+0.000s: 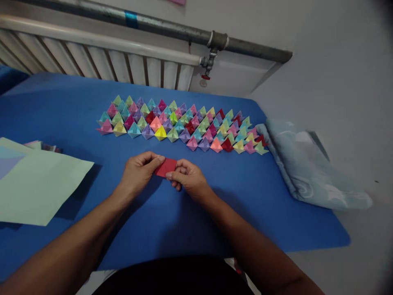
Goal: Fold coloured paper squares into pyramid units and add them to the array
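A small red paper (pixel 166 167), roughly square, is held up over the blue table between my two hands. My left hand (pixel 141 169) pinches its left edge, with the thumb on top. On the other side, my right hand (pixel 188 176) grips the right edge and lower right corner between thumb and fingers. Beyond my hands, many small folded paper boats (pixel 160 133) stand close together in several rows, in pink, green, purple, blue, yellow and red.
A stack of large paper sheets, pale green on top (pixel 39 184), lies at the left. A folded grey-blue cloth (pixel 313 176) rests on the table's right side (pixel 316 229). Behind the table are a white radiator (pixel 116 61) and a metal pipe (pixel 172 32).
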Motion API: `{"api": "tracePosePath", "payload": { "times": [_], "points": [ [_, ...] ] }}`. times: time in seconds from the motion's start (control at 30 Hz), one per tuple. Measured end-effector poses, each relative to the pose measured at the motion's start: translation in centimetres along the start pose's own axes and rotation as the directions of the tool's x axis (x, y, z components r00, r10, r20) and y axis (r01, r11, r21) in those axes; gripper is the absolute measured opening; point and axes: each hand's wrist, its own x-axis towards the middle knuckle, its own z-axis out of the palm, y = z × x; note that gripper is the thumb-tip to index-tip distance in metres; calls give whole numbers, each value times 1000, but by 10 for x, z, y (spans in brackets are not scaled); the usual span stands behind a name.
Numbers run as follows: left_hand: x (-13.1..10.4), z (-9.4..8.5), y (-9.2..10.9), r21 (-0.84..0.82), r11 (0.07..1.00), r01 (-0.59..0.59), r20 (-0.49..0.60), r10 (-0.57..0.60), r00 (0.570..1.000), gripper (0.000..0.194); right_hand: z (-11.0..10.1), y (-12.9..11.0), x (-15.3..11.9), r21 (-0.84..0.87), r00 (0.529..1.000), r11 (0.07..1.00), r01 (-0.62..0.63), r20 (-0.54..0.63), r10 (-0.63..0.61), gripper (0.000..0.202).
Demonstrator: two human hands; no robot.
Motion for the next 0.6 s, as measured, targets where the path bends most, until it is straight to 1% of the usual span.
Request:
{"api": "tracePosePath", "payload": {
  "times": [0.1, 0.23, 0.33, 0.43, 0.5, 0.6],
  "points": [
    [1, 0, -1, -14, 1000, 10, 28, -10, 1000, 29, -1, 1, 0, 6, 1000, 1000, -4, 31, 4, 37],
    [1, -1, -1, -21, 1000, 3, 37, -2, 999, 28, -1, 3, -1, 12, 998, 1000, -3, 60, 2, 35],
    [3, -1, -2, -23, 1000, 4, 37, -3, 999, 28, -1, 2, -3, 20, 999, 1000, -15, 30, 14, 34],
    [4, -1, -3, -49, 999, 20, 66, -16, 998, 28, -1, 0, -4, 19, 999, 1000, -21, 31, 20, 34],
    [4, -2, -4, -55, 998, 35, 103, -29, 994, 29, -3, -2, -4, 17, 1000, 1000, 14, 20, -14, 36],
    [1, -2, -3, -32, 996, 79, 184, -71, 980, 30, -8, -6, -3, 4, 996, 997, 79, -43, -79, 36]
  ]
}}
